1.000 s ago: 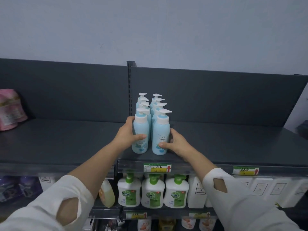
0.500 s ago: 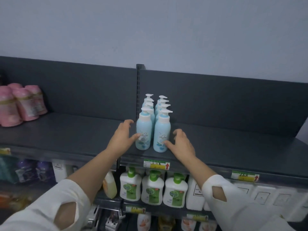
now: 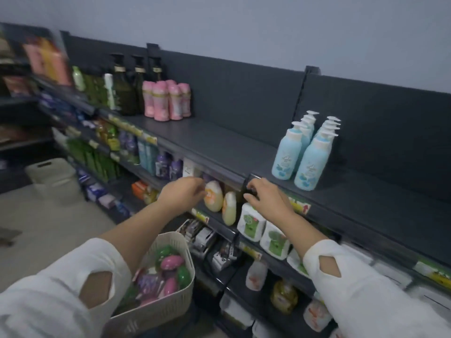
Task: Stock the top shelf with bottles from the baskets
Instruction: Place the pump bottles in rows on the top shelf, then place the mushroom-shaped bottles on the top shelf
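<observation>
Two rows of light blue pump bottles [image 3: 303,156] stand on the dark top shelf [image 3: 219,147] at the right. My left hand [image 3: 181,196] and my right hand [image 3: 266,198] hover in front of the shelf's front edge, below and left of those bottles, fingers loosely curled and holding nothing. A cream basket [image 3: 168,298] with pink, green and purple bottles sits low at the bottom centre, under my left arm. Pink bottles [image 3: 167,100] stand further left on the top shelf.
Dark green pump bottles [image 3: 133,86] and orange ones stand at the far left of the top shelf. Lower shelves hold white-and-green soap bottles [image 3: 251,224] and other goods. A second cream basket [image 3: 52,178] stands on the floor at the left.
Both hands have let go of the front blue bottles and dropped below the shelf edge. The view has swung left and down, bringing the basket and the aisle into sight.
</observation>
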Tool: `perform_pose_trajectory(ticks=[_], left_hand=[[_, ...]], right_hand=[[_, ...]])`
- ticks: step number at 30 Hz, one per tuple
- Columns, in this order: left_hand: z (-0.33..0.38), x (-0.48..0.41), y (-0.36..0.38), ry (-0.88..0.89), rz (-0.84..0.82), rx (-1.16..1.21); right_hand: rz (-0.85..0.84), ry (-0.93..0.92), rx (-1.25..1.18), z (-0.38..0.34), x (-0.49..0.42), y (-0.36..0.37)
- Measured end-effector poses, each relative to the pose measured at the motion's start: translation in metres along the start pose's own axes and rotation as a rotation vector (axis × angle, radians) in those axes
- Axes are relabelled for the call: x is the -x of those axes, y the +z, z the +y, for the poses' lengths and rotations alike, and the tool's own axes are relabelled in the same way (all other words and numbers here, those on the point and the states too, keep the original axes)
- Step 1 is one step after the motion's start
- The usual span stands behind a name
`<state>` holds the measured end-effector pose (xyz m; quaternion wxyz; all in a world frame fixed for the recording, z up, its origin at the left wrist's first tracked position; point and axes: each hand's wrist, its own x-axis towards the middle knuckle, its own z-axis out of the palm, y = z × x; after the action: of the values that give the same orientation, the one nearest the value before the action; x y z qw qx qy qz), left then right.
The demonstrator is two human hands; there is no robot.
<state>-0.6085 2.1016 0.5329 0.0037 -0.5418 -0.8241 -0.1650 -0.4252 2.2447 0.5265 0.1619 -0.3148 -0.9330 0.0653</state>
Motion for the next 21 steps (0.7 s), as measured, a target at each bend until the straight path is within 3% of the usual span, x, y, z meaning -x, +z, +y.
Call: perform_pose_trajectory(ticks=[9,14,21], left_hand=[[-0.155,0.1,0.017,-0.328,-0.135,-0.026],[-0.228,0.126,0.048,-0.468,-0.215,0.024],[-0.27,0.143,0.115,-0.551,-0.33,0.064]], right_hand=[[-0.288,-0.327,-0.065,-0.125,-0.044,0.111],[-0.482,-0.409,-0.029,-0.182,-0.061,0.174],[-0.657,-0.44,-0.022,-0.209,-0.069,0.263]])
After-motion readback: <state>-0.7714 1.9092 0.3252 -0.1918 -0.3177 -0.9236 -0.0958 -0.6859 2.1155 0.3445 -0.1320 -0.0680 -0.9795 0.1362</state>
